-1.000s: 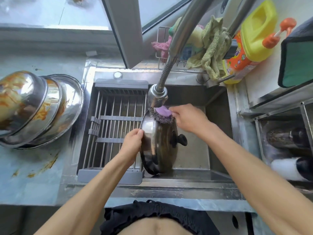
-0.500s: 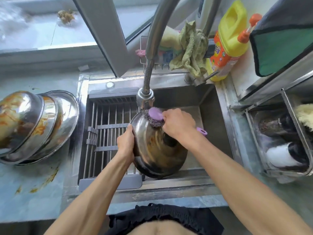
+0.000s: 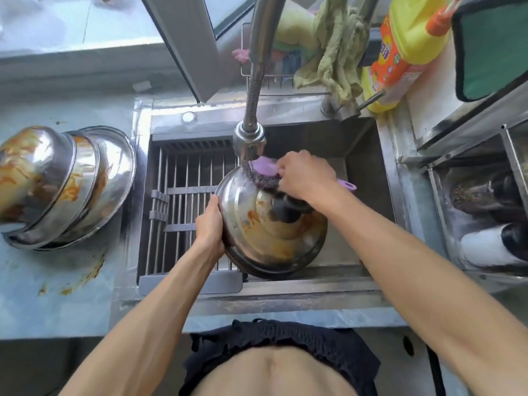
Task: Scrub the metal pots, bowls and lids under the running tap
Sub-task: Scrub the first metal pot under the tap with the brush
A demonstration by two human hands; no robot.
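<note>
The stained metal lid [image 3: 271, 224] stands tilted over the sink [image 3: 368, 178] under the tap [image 3: 249, 138]. The left hand [image 3: 210, 227] grips its left rim; the right hand [image 3: 305, 174] holds a purple-handled scrubber [image 3: 264, 174] against its top edge. Dirty bowls [image 3: 63, 184] sit stacked on the counter's [image 3: 57, 304] left side.
</note>
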